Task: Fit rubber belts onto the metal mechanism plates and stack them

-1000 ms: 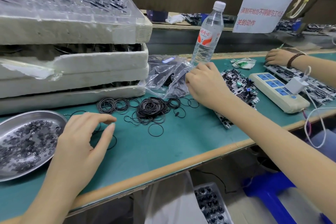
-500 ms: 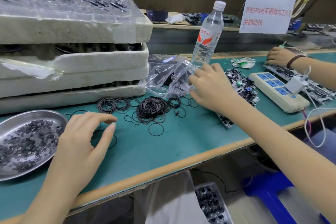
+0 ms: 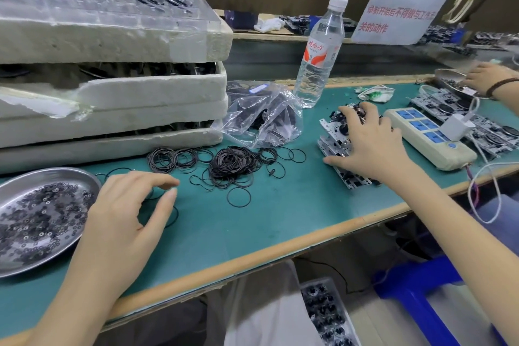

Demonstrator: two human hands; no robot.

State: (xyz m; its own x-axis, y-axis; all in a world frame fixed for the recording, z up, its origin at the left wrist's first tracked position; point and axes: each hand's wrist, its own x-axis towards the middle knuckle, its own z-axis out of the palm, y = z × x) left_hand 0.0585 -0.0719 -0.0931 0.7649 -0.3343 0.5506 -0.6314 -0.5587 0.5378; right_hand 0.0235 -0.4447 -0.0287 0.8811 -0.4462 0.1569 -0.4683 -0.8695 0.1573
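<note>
A heap of thin black rubber belts [image 3: 233, 163] lies on the green table [image 3: 266, 222], with single loops scattered around it. To its right stands a low stack of metal mechanism plates [image 3: 334, 140]. My right hand [image 3: 368, 140] rests spread on top of that stack, fingers over the upper plate and thumb at its near left edge. My left hand [image 3: 126, 211] hovers over a loose belt [image 3: 168, 213] at the table's near left, thumb and forefinger apart; I cannot tell if they touch it.
A steel dish [image 3: 16, 185] of small black washers sits at far left, below stacked foam trays [image 3: 112, 98]. A clear bag [image 3: 261, 115], a water bottle [image 3: 320, 56] and a power strip [image 3: 429, 135] surround the plates. Another person's hand [image 3: 488, 78] works at far right.
My right hand has moved right, away from the clear bag, and come down onto the stack of plates. My left hand has stayed in place.
</note>
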